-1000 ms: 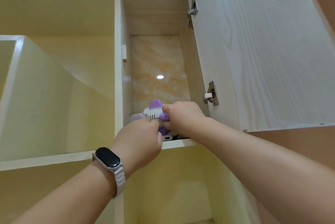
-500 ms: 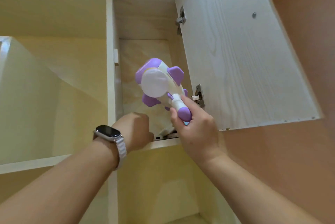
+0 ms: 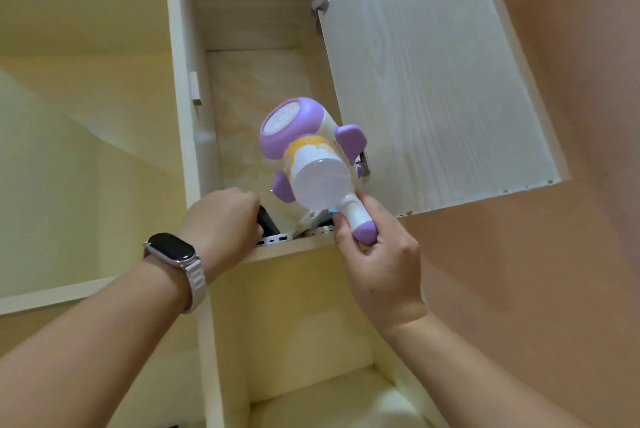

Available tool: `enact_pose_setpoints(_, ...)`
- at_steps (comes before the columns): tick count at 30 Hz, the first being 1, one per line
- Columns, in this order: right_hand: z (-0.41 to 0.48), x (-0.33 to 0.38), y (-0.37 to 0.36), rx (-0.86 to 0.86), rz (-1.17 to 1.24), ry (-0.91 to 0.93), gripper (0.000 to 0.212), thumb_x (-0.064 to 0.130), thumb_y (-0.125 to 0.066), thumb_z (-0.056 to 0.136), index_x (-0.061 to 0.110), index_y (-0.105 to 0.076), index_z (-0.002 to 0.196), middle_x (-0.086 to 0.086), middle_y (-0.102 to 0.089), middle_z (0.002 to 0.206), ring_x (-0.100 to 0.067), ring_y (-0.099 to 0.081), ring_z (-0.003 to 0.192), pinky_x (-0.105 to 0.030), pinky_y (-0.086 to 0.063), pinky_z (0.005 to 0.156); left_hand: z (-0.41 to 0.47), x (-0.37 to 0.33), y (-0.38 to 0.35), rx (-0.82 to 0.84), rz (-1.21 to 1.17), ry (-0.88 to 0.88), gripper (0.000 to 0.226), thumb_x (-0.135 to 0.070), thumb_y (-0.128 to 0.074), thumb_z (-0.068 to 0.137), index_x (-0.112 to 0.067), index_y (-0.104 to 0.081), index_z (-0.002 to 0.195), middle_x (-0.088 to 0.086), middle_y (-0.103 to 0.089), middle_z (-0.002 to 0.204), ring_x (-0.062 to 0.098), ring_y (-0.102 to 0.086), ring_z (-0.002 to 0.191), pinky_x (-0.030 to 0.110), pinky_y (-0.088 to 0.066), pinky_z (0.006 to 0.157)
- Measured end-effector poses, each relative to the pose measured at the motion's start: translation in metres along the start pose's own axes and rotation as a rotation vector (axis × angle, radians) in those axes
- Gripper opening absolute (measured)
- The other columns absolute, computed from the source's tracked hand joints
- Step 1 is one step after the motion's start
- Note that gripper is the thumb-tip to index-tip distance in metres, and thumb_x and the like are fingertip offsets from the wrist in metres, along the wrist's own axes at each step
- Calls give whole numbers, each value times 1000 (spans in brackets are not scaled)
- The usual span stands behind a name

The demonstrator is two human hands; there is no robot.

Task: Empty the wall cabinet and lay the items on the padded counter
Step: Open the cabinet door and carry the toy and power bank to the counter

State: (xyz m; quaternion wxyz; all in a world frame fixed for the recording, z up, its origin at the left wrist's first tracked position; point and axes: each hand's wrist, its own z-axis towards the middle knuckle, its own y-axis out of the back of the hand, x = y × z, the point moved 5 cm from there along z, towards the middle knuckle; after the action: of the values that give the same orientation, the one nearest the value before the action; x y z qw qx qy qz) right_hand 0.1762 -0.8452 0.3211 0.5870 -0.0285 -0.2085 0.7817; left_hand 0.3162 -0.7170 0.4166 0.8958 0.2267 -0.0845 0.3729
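I look up into the open wall cabinet (image 3: pixel 249 29). My right hand (image 3: pixel 374 254) grips the handle of a purple and white toy (image 3: pixel 308 150) and holds it in front of the cabinet opening, below the shelf edge. My left hand (image 3: pixel 221 216), with a dark watch on the wrist, reaches onto the cabinet shelf (image 3: pixel 287 249) and its fingers curl round a black object (image 3: pixel 267 221) there. A white device with ports (image 3: pixel 277 240) and a grey flat item (image 3: pixel 311 219) lie on the shelf beside it, partly hidden.
The cabinet door (image 3: pixel 433 81) stands open to the right, close to the toy. Open yellow compartments (image 3: pixel 86 150) lie to the left and a lower one (image 3: pixel 304 341) sits under the shelf. A peach wall (image 3: pixel 571 254) fills the right side.
My right hand has lifted the toy out of the cabinet and brought it lower, turning it. My left hand has let go of the toy and reached in to the black object.
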Motion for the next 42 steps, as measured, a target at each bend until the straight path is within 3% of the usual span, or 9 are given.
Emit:
enact_pose_setpoints(5,-9,-10,2,-48,154,-158,39,38,-65,84,17,-66,117,9,-71,89,-9,-61,76,-23,-50,71,-44,-3,23,-310,-48,-54,25,-7,-77,65,-5,-53,69,12,-53,68,34,-51,59,27,-28,43)
enact_pose_setpoints(10,-27,-15,-4,62,291,-330,14,50,-63,85,37,-63,90,18,-42,51,-6,-41,54,-20,-36,54,-92,14,26,-537,-322,117,22,-13,-75,78,-12,-53,82,1,-50,77,17,-44,65,27,-38,48)
enact_pose_setpoints(15,-42,-9,-6,64,391,-452,12,39,-67,86,47,-62,92,21,-57,62,1,-50,53,-7,-39,48,-139,11,14,-723,-707,604,26,-35,-74,80,-29,-49,80,-8,-55,75,12,-49,68,8,-40,62)
enact_pose_setpoints(19,-51,-6,2,16,405,-512,7,44,-66,85,46,-60,88,11,-53,58,-16,-56,52,-16,-44,46,-169,-15,-5,-772,-1281,1015,35,-58,-76,71,-33,-53,78,-10,-69,72,5,-68,64,23,-56,57)
enact_pose_setpoints(25,-71,-8,10,55,554,-654,15,24,-73,85,26,-60,93,-6,-72,85,-9,-61,56,-18,-47,46,-192,-56,-22,-640,-1696,1132,31,-14,-71,79,-20,-53,103,5,-74,99,15,-73,78,28,-57,54)
enact_pose_setpoints(27,-77,-3,13,125,574,-638,19,23,-74,84,33,-61,93,-3,-74,90,-8,-64,61,-20,-48,47,-197,-66,-23,-544,-1747,1104,39,-10,-69,79,-21,-55,114,3,-75,105,18,-73,84,28,-56,55)
enact_pose_setpoints(31,-87,8,24,277,432,-584,18,40,-62,76,36,-62,94,9,-73,83,-3,-63,59,-16,-48,48,-210,-81,-28,-355,-1855,1062,36,-5,-62,87,-17,-63,120,6,-73,110,21,-73,89,29,-57,59)
enact_pose_setpoints(35,-101,17,41,327,253,-574,25,43,-57,74,21,-63,83,-4,-62,66,-7,-53,50,-18,-44,47,-228,-82,-37,-240,-1945,1103,49,-16,-70,69,-13,-63,117,10,-75,101,18,-73,79,28,-57,56)
enact_pose_setpoints(42,-136,43,68,423,-91,-614,27,49,-55,68,23,-61,76,5,-62,58,-5,-54,48,-24,-43,51,-258,-80,-47,32,-2125,1020,33,-3,-56,91,-14,-53,122,9,-75,94,33,-74,87,31,-54,48)
